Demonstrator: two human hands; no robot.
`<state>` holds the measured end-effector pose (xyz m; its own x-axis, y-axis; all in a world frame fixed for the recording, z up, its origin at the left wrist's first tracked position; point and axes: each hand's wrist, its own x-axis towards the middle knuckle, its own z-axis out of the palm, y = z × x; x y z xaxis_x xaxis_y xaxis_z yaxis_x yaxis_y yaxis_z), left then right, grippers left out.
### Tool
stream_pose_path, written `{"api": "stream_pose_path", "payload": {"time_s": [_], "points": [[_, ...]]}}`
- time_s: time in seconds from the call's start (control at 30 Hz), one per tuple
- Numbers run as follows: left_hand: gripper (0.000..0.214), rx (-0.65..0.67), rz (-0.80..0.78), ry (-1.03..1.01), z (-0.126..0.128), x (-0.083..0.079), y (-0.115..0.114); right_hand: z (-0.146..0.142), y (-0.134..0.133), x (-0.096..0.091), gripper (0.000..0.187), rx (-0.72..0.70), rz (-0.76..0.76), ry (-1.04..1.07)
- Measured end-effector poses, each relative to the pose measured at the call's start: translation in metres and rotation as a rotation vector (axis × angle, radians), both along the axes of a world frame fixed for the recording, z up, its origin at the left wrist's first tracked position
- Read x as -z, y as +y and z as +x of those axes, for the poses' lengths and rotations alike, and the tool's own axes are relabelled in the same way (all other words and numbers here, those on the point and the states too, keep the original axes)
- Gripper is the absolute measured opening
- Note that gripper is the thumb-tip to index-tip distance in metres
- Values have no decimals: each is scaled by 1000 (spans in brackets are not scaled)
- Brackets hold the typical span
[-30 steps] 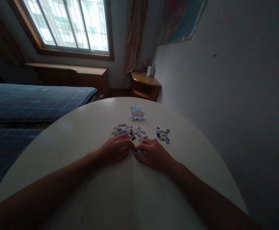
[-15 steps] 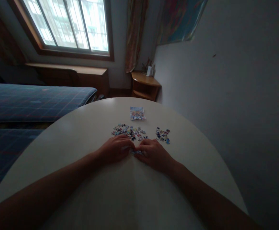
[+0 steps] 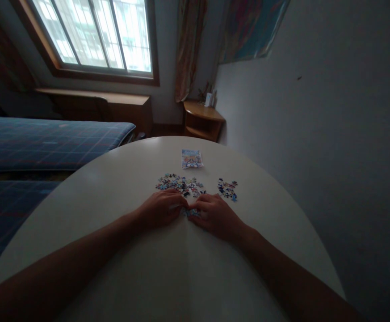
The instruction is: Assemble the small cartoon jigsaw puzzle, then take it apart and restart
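Observation:
My left hand (image 3: 164,207) and my right hand (image 3: 212,213) meet over a few jigsaw puzzle pieces (image 3: 190,213) near the middle of the table. The fingers of both hands are bent and closed in on these pieces, the fingertips almost touching. Partly behind my left hand spreads a loose heap of jigsaw pieces (image 3: 174,182). A smaller group of jigsaw pieces (image 3: 228,189) lies beyond my right hand, to the right. Farther back rests a small picture sheet (image 3: 191,159) with a colourful print.
The round white table (image 3: 134,161) carries everything. Plaid mattresses (image 3: 47,143) stand close to its left side, and a wall (image 3: 315,134) rises on the right. A wooden corner shelf (image 3: 204,111) and a long desk (image 3: 127,100) under the window stand beyond the table.
My fingers have shifted very slightly at the pieces between them. Everything else lies as before.

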<state>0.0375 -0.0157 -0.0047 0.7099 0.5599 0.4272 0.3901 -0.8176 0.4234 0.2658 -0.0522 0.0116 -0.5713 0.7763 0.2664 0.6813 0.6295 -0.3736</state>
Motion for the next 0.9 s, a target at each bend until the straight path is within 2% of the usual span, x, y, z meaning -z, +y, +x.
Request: {"api": "stream_pose_path", "payload": {"time_s": [0.33,0.9], "points": [[27,5,-56,10,1,1,2,-2,0,4,18,-7,31,-30],[23,-7,-64,15,2,-2,0,-3,1,8,7,-6,127,13]]}}
